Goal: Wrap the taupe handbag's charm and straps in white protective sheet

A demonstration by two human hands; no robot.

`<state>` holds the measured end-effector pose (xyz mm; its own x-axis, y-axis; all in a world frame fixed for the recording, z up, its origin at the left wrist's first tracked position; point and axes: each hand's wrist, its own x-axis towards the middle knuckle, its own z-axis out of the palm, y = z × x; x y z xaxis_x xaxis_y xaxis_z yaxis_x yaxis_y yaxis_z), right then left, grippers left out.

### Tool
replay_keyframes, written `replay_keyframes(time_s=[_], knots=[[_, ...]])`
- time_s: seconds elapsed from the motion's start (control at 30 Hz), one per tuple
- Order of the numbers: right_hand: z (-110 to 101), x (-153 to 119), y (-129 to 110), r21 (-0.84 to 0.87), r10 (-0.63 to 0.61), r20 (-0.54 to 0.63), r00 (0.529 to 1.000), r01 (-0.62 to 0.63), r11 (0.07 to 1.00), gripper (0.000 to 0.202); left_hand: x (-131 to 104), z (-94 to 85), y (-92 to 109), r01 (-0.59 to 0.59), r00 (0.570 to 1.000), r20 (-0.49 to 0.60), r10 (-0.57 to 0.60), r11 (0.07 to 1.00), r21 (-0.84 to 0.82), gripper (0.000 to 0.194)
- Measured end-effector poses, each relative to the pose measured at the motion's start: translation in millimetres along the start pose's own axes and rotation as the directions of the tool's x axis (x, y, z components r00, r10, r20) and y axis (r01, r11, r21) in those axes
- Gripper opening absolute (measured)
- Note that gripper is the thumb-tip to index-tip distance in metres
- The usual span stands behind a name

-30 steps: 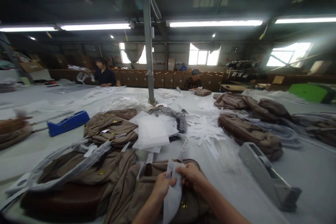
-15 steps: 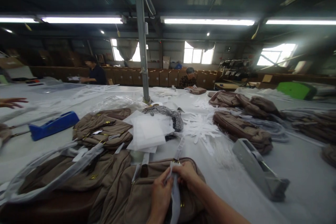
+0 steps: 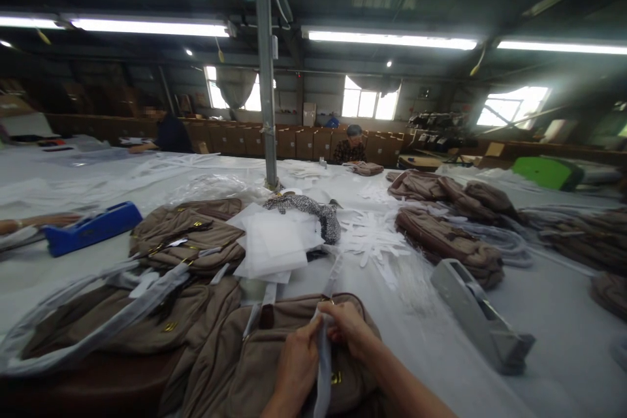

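Observation:
A taupe fabric bag [image 3: 267,353] with gold hardware lies in front of me. Over it, my left hand [image 3: 300,354] pinches a strap wrapped in thin white material [image 3: 323,366], close to the bag's top edge. My right hand [image 3: 349,325] has its fingertips closed on the same wrapped strap from the right, near a gold ring. The strap's lower part hangs down over the bag's front, past a small gold emblem [image 3: 336,377]. What lies between the fingertips is partly hidden.
Left lie another taupe bag [image 3: 117,320] with a wrapped strap and a blue tape dispenser [image 3: 93,227], beside another person's hand [image 3: 53,219]. White sheets [image 3: 274,245] are stacked ahead, near a post [image 3: 266,78]. A grey tape dispenser [image 3: 482,320] stands right.
Both hands stay at the strap; my left hand has turned slightly and the strap hangs straighter. The other person's hand at left has come down beside the blue dispenser. The view shifted slightly.

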<state>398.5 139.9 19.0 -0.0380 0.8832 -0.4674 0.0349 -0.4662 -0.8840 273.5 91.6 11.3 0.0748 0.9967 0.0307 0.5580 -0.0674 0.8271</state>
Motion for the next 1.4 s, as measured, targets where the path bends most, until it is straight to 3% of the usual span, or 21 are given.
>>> replay_keyframes(time_s=[0.13,0.27,0.43,0.67,0.83,0.93,1.0,1.07,1.13,1.2,1.3,1.4], knots=[[1,-1,1,-0.041,-0.058,0.011,0.998,0.058,0.997,0.025,0,-1.5,0,-0.05,0.999,-0.019,0.048,0.992,-0.112,0.037],[2,-1,2,-0.059,-0.069,0.007,0.998,0.07,0.996,0.028,0,-4.7,-11,0.117,0.993,0.025,-0.114,0.97,-0.212,0.031],[4,0,5,-0.087,-0.094,-0.018,0.995,0.092,0.992,0.028,-8,-12.5,-16,0.244,0.97,0.021,-0.243,0.968,-0.058,0.033],[8,-2,4,-0.111,-0.094,-0.042,0.995,0.089,0.99,0.029,-26,-2.2,-7,0.158,0.985,-0.084,-0.153,0.986,0.05,0.007],[5,1,7,-0.124,-0.123,-0.013,0.992,0.12,0.985,0.027,-39,-5.0,2,-0.032,0.999,0.025,0.028,0.986,0.165,0.021],[1,4,11,-0.11,-0.14,0.028,0.99,0.142,0.984,0.025,-28,-25.0,3,0.024,0.999,0.039,-0.027,0.997,0.067,0.026],[-1,6,12,-0.099,-0.14,0.047,0.989,0.144,0.985,0.025,-10,-36.6,-1,0.121,0.992,-0.011,-0.123,0.986,-0.112,0.032],[-1,7,13,-0.088,-0.132,0.055,0.99,0.137,0.987,0.024,11,-39.4,-7,0.234,0.971,0.022,-0.239,0.923,-0.305,0.04],[-1,7,12,-0.081,-0.12,0.055,0.991,0.124,0.989,0.024,27,-32.2,-14,0.273,0.962,0.118,-0.247,0.877,-0.395,0.05],[0,6,11,-0.076,-0.112,0.047,0.993,0.115,0.99,0.024,35,-19.8,-18,0.224,0.972,0.157,-0.173,0.881,-0.417,0.055],[1,4,9,-0.062,-0.111,0.023,0.994,0.112,0.992,0.023,35,-4.7,-19,0.159,0.986,0.117,-0.119,0.888,-0.432,0.05],[3,2,5,-0.041,-0.099,0.004,0.995,0.099,0.994,0.022,29,-0.5,-17,0.118,0.993,0.03,-0.116,0.897,-0.425,0.039]])
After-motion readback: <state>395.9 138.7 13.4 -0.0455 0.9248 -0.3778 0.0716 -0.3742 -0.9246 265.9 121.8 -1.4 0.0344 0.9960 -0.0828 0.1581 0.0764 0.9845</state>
